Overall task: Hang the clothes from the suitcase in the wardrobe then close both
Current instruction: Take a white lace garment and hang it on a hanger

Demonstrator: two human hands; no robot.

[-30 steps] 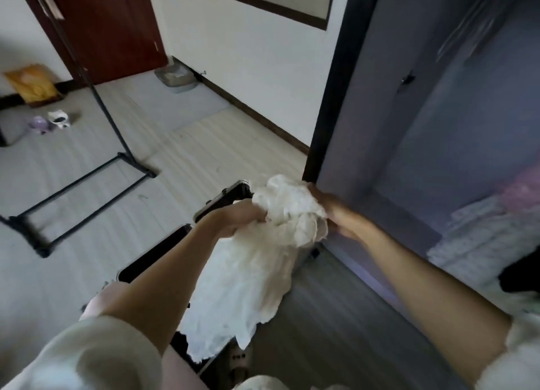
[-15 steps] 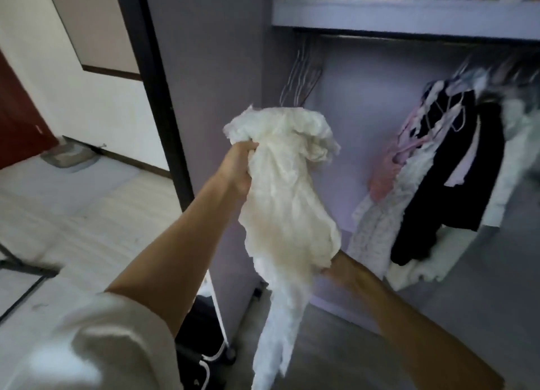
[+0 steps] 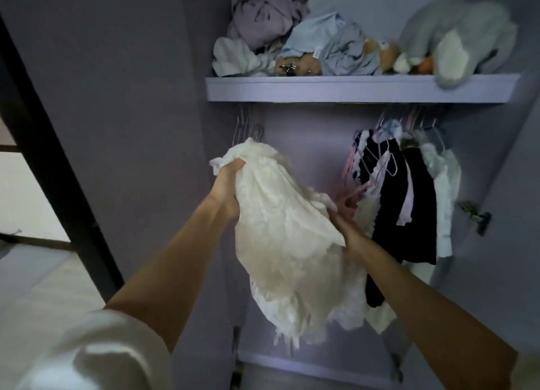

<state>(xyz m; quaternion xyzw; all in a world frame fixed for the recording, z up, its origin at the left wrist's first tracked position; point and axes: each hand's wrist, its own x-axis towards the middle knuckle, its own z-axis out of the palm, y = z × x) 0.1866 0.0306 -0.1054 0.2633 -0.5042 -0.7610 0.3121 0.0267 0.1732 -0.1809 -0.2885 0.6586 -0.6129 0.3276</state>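
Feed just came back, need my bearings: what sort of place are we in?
Most likely a bedroom, facing an open wardrobe: clothes on hangers, a shelf piled with crumpled clothing and a plush toy.

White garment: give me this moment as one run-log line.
left hand grips white garment top | right hand holds its side | wardrobe open | empty hangers behind | not yet hung

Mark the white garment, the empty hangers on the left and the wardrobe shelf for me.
white garment point(image 3: 280, 223), head view: on the bunched middle of the cloth between both hands.
empty hangers point(image 3: 248, 126), head view: on the wire cluster under the shelf's left end.
wardrobe shelf point(image 3: 350, 88), head view: on its front edge.
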